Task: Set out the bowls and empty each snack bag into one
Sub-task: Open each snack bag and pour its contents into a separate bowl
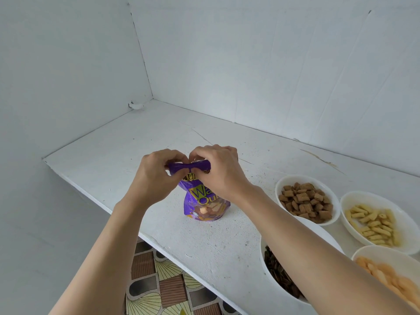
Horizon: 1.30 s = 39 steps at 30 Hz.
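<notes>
Purple snack bag (205,201) stood upright on white tabletop (113,160), its gathered top pinched by left hand (156,176) and right hand (221,171), four filled white bowls (306,202) grouped right of the bag

A purple foil snack bag (205,201) stands upright on a white painted counter (113,160). To its right sit two white oval bowls (304,178) behind, two more bowls (263,260) nearer the front edge, all holding snacks
</notes>
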Motion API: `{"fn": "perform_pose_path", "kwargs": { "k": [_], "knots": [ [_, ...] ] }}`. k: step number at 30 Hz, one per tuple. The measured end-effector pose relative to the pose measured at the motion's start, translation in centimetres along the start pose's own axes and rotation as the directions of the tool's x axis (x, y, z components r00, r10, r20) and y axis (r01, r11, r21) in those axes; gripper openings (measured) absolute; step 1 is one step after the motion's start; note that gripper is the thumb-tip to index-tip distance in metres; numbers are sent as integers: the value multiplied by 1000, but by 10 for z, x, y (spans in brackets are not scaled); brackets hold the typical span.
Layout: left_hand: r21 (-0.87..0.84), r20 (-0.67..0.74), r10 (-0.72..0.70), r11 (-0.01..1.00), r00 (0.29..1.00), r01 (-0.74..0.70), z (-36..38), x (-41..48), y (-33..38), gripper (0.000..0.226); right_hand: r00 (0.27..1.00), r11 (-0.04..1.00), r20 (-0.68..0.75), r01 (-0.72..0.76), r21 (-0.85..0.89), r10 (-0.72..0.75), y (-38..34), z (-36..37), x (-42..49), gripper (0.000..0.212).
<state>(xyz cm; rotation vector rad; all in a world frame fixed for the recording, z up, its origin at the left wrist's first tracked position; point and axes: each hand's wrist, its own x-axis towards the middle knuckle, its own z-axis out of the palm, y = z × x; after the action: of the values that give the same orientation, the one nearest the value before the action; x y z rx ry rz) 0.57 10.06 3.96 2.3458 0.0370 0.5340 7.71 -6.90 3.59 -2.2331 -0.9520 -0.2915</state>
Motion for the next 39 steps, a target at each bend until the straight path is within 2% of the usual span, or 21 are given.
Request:
{"fn": "perform_pose_path", "kwargs": {
  "k": [7,12,18,23,30,33,36,39],
  "knots": [
    [-15,-12,-90,996,996,89,-2,2,6,24,994,997,-94,53,64,-47,3,2,-2,16],
    [-36,-31,-120,992,992,119,0,3,11,10,990,992,-118,83,99,-71,4,2,-1,12],
    [-49,-110,-190,981,976,186,6,7,15,16,996,995,-79,55,83,-48,7,5,1,12],
    [-9,-108,-183,983,977,184,6,7,20,14,998,998,-61,32,62,-28,6,7,2,10],
    [-10,-141,-177,984,974,177,9,6,20,14,997,997,-16,77,-7,-78,9,9,0,4],
    [-16,-118,-200,980,973,199,9,8,19,15,995,995,12,95,-37,-94,10,8,-1,3],
    [-19,-70,-230,973,971,229,6,11,18,17,996,995,-21,81,-58,-82,13,3,0,9],
    [-49,86,-233,970,969,238,-5,15,16,20,999,995,-16,38,-90,-40,18,-5,2,16]
  ]
}}
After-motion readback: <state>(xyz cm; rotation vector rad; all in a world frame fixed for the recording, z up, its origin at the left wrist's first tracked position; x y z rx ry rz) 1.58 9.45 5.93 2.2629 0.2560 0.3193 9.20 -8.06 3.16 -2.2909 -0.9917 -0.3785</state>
